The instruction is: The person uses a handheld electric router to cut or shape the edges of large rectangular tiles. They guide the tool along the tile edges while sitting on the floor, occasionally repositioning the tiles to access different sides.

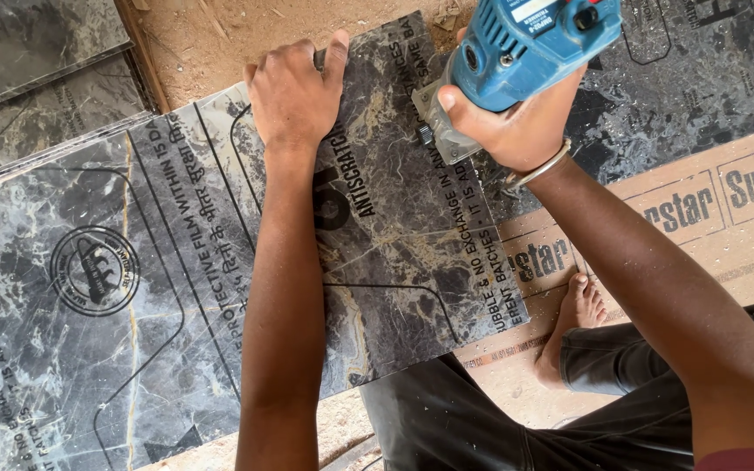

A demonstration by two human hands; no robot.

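From my remote seat I see the left hand (pixel 290 92) lying palm-down on a glossy laminate sheet (pixel 394 227), its fingers (pixel 335 48) close together and curled over the sheet's far edge, pressing the sheet flat rather than pinching it. The sheet is a thin, flat rectangle with a dark marble pattern, grey and black with tan veins, covered by a shiny protective film with printed lettering and a thin black line with rounded corners. Just to the right of those fingers the right hand (pixel 517 122) wraps around a blue handheld trimmer (pixel 530 44); the fingers close tightly on its ribbed plastic body, the thumb against the grey metal base (pixel 438 118), which sits on the sheet near its far edge. A thin metal bangle (pixel 538 167) circles that wrist. Beyond the fingertips of both hands lies pale, gritty sawdust (pixel 220 35), scattered loose. Left of the left hand a larger marble-patterned board (pixel 89 288) stretches away, bearing a round printed stamp and the same glossy film. Under the right forearm a tan plywood panel (pixel 726 227) shows a dull, dusty surface with boxed print. Below the sheet, nearer to me than either set of fingers, a bare foot (pixel 573 327) rests on the plywood beside dark trousers (pixel 455 419).
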